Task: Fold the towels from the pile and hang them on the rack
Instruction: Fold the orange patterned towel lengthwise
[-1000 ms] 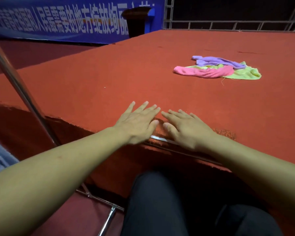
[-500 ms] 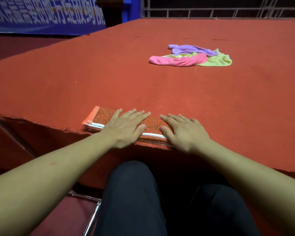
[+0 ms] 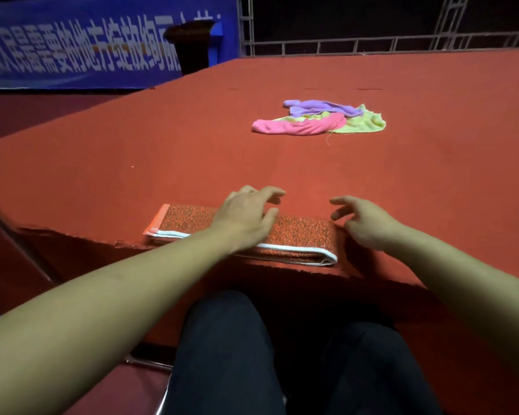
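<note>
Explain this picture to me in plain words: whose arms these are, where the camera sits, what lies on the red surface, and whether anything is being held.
No machine here: these are a person's two bare arms, seen from a camera worn on their head, looking forward and down. Their dark-clad knees show at the bottom. The left hand hovers over a folded orange patterned towel with white trim, lying along the near edge of the red carpeted surface. The right hand is beside the towel's right end. Both hands have loose, spread fingers and hold nothing. Farther back lies a pile of unfolded towels: pink, purple and yellow-green.
</note>
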`<state>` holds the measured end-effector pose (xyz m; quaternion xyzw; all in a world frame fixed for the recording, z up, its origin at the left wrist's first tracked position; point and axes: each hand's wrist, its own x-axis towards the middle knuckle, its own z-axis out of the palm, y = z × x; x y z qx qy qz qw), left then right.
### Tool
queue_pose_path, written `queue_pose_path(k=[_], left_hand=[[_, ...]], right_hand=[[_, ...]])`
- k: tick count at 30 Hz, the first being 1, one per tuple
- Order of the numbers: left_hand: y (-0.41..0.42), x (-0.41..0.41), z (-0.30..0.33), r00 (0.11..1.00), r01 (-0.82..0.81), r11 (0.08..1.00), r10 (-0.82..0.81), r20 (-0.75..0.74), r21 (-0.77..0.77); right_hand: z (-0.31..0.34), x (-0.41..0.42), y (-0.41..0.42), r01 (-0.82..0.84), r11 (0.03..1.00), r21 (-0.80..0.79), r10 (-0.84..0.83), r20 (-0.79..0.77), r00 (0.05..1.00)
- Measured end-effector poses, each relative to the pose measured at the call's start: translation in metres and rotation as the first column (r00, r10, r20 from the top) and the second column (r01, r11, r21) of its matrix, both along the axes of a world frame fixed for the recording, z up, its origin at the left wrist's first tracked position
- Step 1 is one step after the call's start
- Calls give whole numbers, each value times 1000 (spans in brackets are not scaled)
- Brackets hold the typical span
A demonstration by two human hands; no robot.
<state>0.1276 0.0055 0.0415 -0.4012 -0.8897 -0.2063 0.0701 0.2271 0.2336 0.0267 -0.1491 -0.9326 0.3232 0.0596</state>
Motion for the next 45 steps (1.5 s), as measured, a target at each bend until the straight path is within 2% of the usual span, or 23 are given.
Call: queue_pose_path(k=[4, 8, 10, 13, 16, 19, 23, 26, 32, 35, 39, 45], left_hand=[[46, 9, -7, 985, 51, 998, -46, 167, -25], [72, 21, -12, 970, 84, 994, -64, 236, -74], [73, 20, -15, 964, 61, 998, -56, 260, -10], [66, 19, -8, 941, -21, 983, -42, 336, 184], [44, 14, 10, 912, -106, 911, -71, 403, 400], [7, 10, 41, 899, -177, 815, -96, 428, 553], [-52, 16, 98, 897, -261, 660, -105, 430, 704], [-95, 24, 147, 931, -283, 577, -28, 364, 766], [-167, 43, 214, 952, -303, 494, 196, 235, 815], [-192, 48, 221, 931, -351, 462, 264, 252, 814], [-216, 50, 216, 895, -439, 418, 283, 345, 795], [-248, 48, 233, 856, -514, 474, 344, 386, 715]], right_hand=[[-13, 3, 9, -172, 981, 91, 168, 45, 985], [-19, 2, 16, -236, 971, 30, 237, -30, 971], [-18, 1, 14, -223, 975, -9, 221, -109, 969], [-5, -2, 2, -212, 970, -120, 179, -238, 955], [22, -11, -22, -253, 933, -257, 151, -359, 921], [60, -27, -56, -343, 872, -349, 165, -450, 877], [118, -51, -112, -495, 803, -332, 269, -539, 798], [164, -64, -157, -602, 742, -295, 333, -616, 713], [237, -75, -231, -758, 591, -276, 430, -687, 586], [246, -81, -259, -805, 510, -304, 483, -673, 560], [236, -88, -288, -830, 428, -358, 549, -626, 553], [234, -108, -321, -838, 318, -444, 579, -609, 543]])
